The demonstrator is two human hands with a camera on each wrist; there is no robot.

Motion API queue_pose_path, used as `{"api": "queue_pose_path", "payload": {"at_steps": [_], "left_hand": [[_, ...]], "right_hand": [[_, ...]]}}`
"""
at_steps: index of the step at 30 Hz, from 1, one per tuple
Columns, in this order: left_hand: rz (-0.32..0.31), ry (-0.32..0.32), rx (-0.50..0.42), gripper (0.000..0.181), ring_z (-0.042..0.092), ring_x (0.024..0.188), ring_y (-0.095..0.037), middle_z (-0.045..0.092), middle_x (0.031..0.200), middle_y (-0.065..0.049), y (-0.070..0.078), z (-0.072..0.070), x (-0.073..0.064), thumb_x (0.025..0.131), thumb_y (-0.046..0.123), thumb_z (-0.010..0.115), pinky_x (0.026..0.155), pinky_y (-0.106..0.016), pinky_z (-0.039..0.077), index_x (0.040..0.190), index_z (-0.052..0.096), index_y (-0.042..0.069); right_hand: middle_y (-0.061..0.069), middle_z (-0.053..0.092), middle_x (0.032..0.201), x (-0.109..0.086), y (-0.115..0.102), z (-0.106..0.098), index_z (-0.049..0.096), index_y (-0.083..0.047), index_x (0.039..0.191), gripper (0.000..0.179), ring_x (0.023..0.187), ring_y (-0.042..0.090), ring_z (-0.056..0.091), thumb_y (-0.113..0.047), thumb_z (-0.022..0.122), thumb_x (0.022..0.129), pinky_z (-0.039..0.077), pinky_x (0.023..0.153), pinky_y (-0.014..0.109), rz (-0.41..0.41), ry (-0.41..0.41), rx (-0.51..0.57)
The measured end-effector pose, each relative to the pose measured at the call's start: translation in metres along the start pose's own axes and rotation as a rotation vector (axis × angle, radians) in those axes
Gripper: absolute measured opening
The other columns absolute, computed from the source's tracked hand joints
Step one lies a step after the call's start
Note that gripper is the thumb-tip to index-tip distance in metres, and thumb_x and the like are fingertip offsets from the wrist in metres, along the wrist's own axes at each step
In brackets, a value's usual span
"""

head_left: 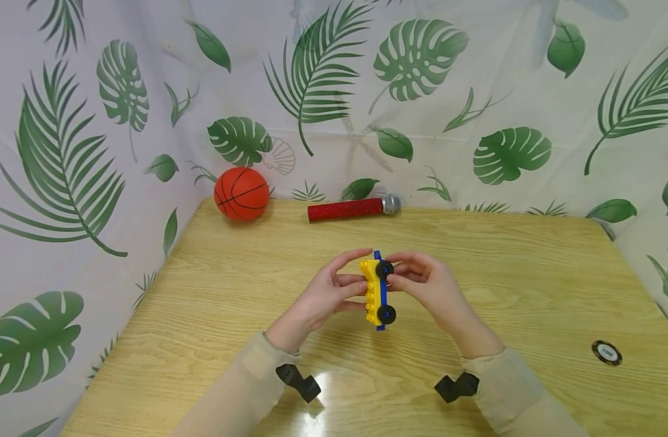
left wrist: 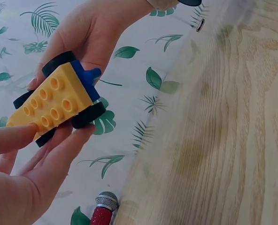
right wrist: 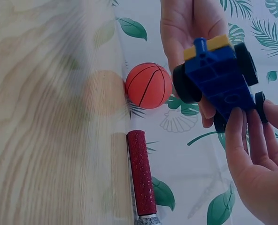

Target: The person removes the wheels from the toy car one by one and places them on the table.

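A toy car (head_left: pixel 373 298) with a yellow studded body, blue base and black wheels is held above the table by both hands, its length running away from me. My left hand (head_left: pixel 324 295) grips it from the yellow side, the thumb on the studs in the left wrist view. From the blue side, my right hand (head_left: pixel 435 285) holds the far end, with fingertips on the base and thumb by a wheel. In the right wrist view the blue underside (right wrist: pixel 219 79) shows, with a small hitch at one end.
An orange-red toy basketball (head_left: pixel 241 193) sits at the table's back left corner. Beside it, along the back edge, lies a red toy microphone (head_left: pixel 347 209). A black and white round chip (head_left: pixel 606 352) lies on the wooden table (head_left: pixel 230 273) at the right. Leaf-print cloth hangs behind.
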State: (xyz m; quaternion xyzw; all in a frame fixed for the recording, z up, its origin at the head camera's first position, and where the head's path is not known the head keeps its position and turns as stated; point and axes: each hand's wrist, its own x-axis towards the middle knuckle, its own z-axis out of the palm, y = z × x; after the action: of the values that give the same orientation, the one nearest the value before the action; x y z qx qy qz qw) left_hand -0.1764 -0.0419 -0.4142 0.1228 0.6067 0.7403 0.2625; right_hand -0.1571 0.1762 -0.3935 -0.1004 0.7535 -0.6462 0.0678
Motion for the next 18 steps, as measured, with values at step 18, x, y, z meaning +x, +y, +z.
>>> {"api": "queue_pose_path", "payload": {"at_steps": [18], "left_hand": [[-0.006,0.055,0.042,0.053,0.068,0.093,-0.017,0.067,0.115,-0.016,-0.0034,0.0061,0.0036,0.095,0.004,0.064,0.084,-0.045,0.06,0.142,0.052,0.023]], "right_hand": [[0.002,0.069,0.096,0.0019,0.0014,0.0079,0.058,0.006,0.127,0.039,0.087,0.012,0.071,-0.006,0.069,0.092,0.059,0.085,0.027,0.062,0.041,0.028]]}}
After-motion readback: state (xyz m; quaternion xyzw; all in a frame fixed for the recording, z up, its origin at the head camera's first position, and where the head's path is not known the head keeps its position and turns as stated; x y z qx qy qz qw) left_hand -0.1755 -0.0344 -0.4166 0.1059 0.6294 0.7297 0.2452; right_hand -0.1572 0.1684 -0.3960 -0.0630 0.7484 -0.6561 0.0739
